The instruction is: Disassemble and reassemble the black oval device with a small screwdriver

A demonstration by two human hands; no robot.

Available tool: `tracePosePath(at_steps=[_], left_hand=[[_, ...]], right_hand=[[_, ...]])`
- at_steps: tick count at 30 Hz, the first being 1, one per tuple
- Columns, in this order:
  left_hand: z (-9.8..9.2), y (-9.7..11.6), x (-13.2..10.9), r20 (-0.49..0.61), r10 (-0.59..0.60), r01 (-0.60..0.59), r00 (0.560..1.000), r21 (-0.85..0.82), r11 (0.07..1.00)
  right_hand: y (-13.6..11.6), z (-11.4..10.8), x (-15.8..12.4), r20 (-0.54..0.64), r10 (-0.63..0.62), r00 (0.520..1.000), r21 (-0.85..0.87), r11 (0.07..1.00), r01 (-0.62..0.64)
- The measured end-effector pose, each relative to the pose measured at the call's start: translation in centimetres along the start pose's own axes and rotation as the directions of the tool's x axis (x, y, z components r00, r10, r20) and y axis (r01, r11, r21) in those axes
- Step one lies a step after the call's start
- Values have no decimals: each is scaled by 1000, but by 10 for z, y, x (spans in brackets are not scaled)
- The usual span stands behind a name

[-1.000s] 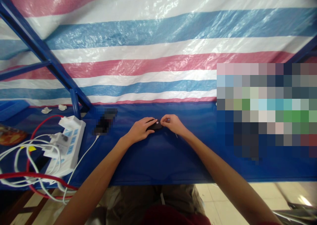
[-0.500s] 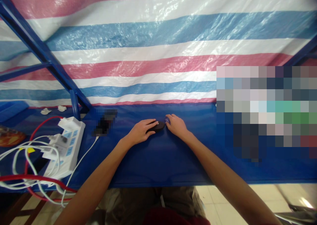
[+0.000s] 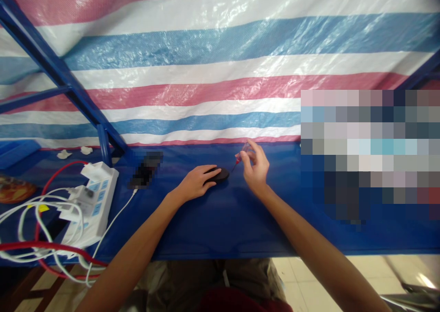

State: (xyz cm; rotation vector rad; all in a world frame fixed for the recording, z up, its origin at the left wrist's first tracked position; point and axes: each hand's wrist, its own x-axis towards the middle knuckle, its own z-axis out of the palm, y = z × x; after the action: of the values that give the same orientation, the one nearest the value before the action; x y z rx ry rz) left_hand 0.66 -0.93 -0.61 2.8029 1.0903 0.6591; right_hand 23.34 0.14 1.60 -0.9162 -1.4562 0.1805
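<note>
On the blue tabletop lies a black computer mouse. My left hand grips it from the left, fingers over the top and thumb along the near side. Just right of the mouse, my right hand is closed on a small screwdriver with a clear and red handle. Its thin shaft slants down to the left, the tip close to the mouse's right end. Whether the tip touches the mouse I cannot tell.
At the left are a white power strip with plugs and tangled white and red cables. A dark phone, partly blurred, lies beside it on a charging cable. A striped plastic sheet hangs behind. Pixelation hides the right side.
My right hand has moved up and to the right from the mouse's end and turned, bringing the screwdriver into clearer view. The left hand and the mouse stay in place.
</note>
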Motion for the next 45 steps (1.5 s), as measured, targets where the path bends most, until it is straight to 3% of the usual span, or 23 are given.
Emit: tracePosePath(at_steps=[4, 9, 15, 19, 26, 45], left_hand=[[1, 0, 0, -3, 2, -2, 1000, 2, 1000], [2, -1, -1, -11, 10, -10, 1000, -5, 1000], [1, 1, 0, -31, 41, -40, 999, 16, 999], [1, 1, 0, -42, 39, -38, 998, 9, 999], [1, 1, -1, -29, 26, -25, 999, 9, 1000], [1, 2, 0, -28, 15, -15, 999, 2, 1000]], right_hand=[[-5, 3, -4, 19, -85, 996, 24, 996, 84], [-4, 5, -7, -15, -92, 996, 28, 995, 93], [-6, 12, -12, 120, -178, 977, 23, 984, 176], [-10, 9, -9, 146, -210, 967, 0, 977, 212], [-11, 5, -7, 80, -243, 967, -26, 969, 245], [-15, 4, -6, 111, -243, 964, -3, 970, 245]])
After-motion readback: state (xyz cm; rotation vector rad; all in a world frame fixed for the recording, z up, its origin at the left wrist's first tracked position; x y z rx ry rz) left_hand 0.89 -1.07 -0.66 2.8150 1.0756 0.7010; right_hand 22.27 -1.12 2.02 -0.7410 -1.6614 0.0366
